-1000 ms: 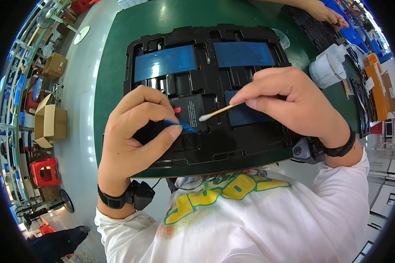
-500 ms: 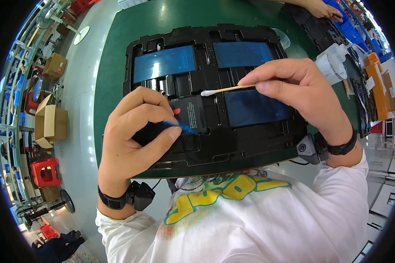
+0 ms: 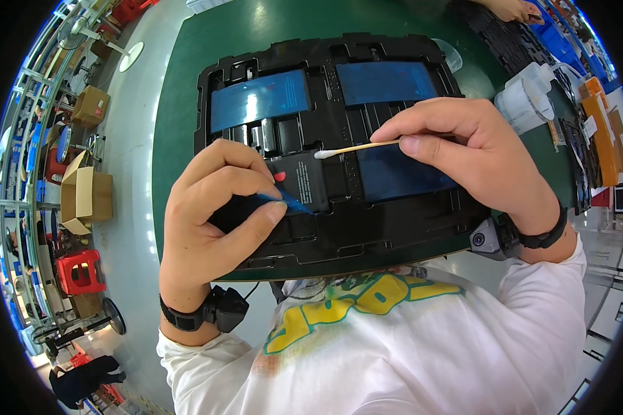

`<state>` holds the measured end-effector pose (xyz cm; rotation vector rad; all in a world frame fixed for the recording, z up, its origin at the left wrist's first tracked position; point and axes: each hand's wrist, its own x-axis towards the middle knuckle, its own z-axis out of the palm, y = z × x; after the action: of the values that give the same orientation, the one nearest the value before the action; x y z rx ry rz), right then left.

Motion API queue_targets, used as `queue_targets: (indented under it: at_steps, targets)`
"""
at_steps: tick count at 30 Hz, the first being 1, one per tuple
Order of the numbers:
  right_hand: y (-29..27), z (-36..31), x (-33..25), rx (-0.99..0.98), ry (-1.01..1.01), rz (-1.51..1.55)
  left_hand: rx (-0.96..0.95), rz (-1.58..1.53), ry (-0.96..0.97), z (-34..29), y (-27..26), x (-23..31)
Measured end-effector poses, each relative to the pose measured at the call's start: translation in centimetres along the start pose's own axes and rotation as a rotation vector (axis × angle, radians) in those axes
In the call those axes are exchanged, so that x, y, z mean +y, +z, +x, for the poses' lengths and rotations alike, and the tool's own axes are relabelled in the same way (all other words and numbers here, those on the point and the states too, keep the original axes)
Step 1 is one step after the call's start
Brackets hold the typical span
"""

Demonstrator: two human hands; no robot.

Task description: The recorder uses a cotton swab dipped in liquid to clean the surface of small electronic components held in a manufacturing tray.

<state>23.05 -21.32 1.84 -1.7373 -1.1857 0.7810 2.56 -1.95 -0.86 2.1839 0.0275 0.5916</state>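
Note:
My left hand pinches a blue translucent film between thumb and fingers, peeled up from the near-left flat black battery. Part of that battery is hidden under my hand. In my right hand is a cotton swab, pinched by its wooden stick. Its white tip is over the battery's far right corner; whether it touches I cannot tell. A black plastic tray holds the batteries. Blue film covers the far-left battery, the far-right battery and the near-right battery.
The tray lies on a green table. Right of it stand a translucent plastic container and a clear round dish. Another person's hand is at the far right, near blue bins. Cardboard boxes sit on the floor at left.
My right hand has brought the swab tip slightly left and nearer to me, to the battery's corner. My left hand still holds the film. The other person's hand has shifted slightly.

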Motion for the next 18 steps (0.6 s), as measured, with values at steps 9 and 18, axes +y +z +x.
queue_targets:
  at_steps: [9, 18]
  targets:
    - [0.15, -0.03, 0.04, -0.027, -0.066, -0.044, -0.012, 0.013, -0.001, -0.15, -0.11, -0.1]
    - [0.32, 0.01, -0.02, -0.017, -0.031, -0.064, 0.004, 0.003, 0.016, -0.19, -0.12, -0.24]
